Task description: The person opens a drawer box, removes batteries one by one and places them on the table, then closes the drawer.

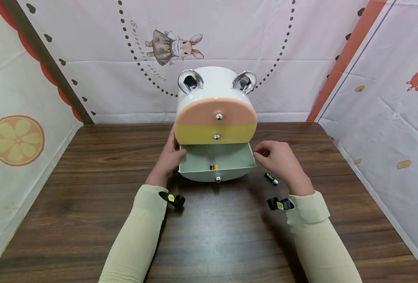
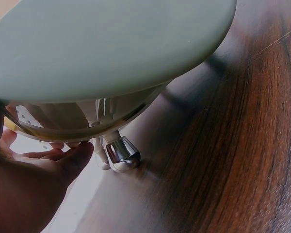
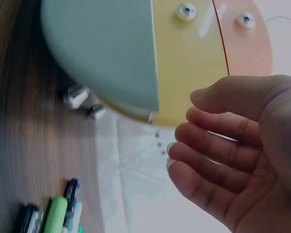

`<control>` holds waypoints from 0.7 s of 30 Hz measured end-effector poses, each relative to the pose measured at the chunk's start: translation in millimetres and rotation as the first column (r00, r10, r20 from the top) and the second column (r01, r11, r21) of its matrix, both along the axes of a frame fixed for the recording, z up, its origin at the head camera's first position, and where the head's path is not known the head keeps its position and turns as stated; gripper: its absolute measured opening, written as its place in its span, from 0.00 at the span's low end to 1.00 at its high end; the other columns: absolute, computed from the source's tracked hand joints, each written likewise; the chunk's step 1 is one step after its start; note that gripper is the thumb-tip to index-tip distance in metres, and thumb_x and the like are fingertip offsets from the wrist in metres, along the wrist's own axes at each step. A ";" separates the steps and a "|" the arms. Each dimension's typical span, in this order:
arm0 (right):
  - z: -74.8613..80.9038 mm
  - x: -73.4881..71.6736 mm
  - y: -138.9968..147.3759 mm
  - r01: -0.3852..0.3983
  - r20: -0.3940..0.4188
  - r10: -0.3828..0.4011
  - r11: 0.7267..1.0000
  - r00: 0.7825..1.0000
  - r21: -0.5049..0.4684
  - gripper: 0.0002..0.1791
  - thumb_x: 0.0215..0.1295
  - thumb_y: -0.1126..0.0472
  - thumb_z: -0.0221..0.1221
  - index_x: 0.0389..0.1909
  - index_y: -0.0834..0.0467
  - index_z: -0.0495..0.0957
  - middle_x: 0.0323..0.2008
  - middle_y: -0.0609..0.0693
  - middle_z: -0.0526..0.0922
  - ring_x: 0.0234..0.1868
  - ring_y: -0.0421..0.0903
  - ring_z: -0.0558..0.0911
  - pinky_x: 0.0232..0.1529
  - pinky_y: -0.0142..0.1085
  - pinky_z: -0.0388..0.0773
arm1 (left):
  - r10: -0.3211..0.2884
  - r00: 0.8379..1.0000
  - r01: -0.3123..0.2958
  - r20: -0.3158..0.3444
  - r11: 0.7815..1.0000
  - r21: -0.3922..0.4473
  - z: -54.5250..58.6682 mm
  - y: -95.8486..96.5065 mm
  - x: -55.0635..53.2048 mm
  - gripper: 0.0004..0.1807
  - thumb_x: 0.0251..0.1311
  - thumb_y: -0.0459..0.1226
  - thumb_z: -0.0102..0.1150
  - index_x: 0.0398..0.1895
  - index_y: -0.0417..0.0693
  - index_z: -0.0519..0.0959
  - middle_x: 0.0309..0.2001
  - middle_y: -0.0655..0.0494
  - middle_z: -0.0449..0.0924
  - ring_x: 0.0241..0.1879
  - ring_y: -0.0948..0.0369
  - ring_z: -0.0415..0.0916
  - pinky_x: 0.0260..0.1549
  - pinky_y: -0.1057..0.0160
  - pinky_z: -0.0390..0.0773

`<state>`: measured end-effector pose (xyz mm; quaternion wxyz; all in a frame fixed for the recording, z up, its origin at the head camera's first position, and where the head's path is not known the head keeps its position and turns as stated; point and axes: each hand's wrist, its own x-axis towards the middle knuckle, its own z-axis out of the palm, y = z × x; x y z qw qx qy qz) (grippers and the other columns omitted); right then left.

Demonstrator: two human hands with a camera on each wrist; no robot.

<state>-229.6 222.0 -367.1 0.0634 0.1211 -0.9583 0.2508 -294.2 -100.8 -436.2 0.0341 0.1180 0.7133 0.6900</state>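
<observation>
A small white drawer cabinet [image 1: 216, 84] has silver ears and peach, yellow and pale green drawer fronts. Its pale green bottom drawer [image 1: 194, 159] is pulled out, with a small red-and-yellow battery [image 1: 214, 167] in it. My left hand [image 1: 168, 159] rests against the cabinet's left side, thumb at the drawer's corner; its fingers are partly hidden. By the drawer's right edge is my right hand [image 1: 277, 161], fingers loosely bent and nothing visible in them in the right wrist view. Near that hand, a black battery [image 1: 271, 179] lies on the table.
In the right wrist view, a green cylinder [image 3: 56, 213] lies beside other dark and light ones on the wooden table [image 1: 209, 236]. Short silver feet [image 2: 122, 154] hold the cabinet up. Printed cloth walls [image 1: 99, 78] enclose the back and sides.
</observation>
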 end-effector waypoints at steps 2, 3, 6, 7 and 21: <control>0.5 -1.8 -6.3 -0.025 -0.007 0.025 1.000 1.000 -0.012 0.08 0.65 0.58 0.59 0.39 0.56 0.84 0.33 0.50 0.85 0.33 0.46 0.79 0.35 0.40 0.77 | -0.002 1.000 0.002 0.005 1.000 0.006 3.1 0.2 2.1 0.56 0.55 0.19 0.44 0.75 0.82 0.38 0.78 0.58 0.46 0.74 0.55 0.46 0.59 0.48 0.64; 0.4 -2.5 -9.5 -0.039 -0.013 0.039 0.999 0.999 -0.018 0.08 0.64 0.58 0.59 0.39 0.56 0.84 0.33 0.50 0.85 0.32 0.45 0.79 0.34 0.40 0.77 | -0.002 1.000 0.002 0.006 1.000 0.006 3.1 0.4 2.0 0.56 0.55 0.19 0.44 0.75 0.82 0.38 0.78 0.58 0.46 0.74 0.56 0.46 0.60 0.48 0.64; -1.2 -4.9 -18.0 -0.078 -0.036 0.077 0.997 0.996 -0.016 0.08 0.64 0.59 0.59 0.37 0.57 0.85 0.32 0.50 0.84 0.32 0.45 0.79 0.34 0.38 0.76 | -0.004 1.000 0.004 0.008 1.000 0.017 4.3 0.9 3.1 0.56 0.54 0.19 0.44 0.75 0.82 0.39 0.78 0.58 0.46 0.74 0.56 0.45 0.60 0.48 0.63; -2.0 -5.7 -20.4 -0.086 -0.042 0.086 0.996 0.995 -0.014 0.07 0.63 0.59 0.59 0.37 0.56 0.85 0.31 0.49 0.85 0.31 0.44 0.79 0.34 0.38 0.76 | -0.005 1.000 0.005 0.009 1.000 0.022 3.6 0.9 2.7 0.56 0.54 0.19 0.44 0.75 0.82 0.39 0.78 0.58 0.46 0.74 0.56 0.45 0.60 0.47 0.63; -4.3 -20.0 -49.0 -0.134 0.007 0.134 0.990 0.991 0.030 0.08 0.62 0.59 0.60 0.36 0.56 0.85 0.32 0.48 0.86 0.34 0.45 0.82 0.37 0.40 0.79 | -0.016 1.000 0.015 0.018 1.000 0.022 15.4 2.4 11.0 0.56 0.53 0.19 0.43 0.77 0.76 0.38 0.78 0.58 0.43 0.76 0.58 0.40 0.63 0.49 0.59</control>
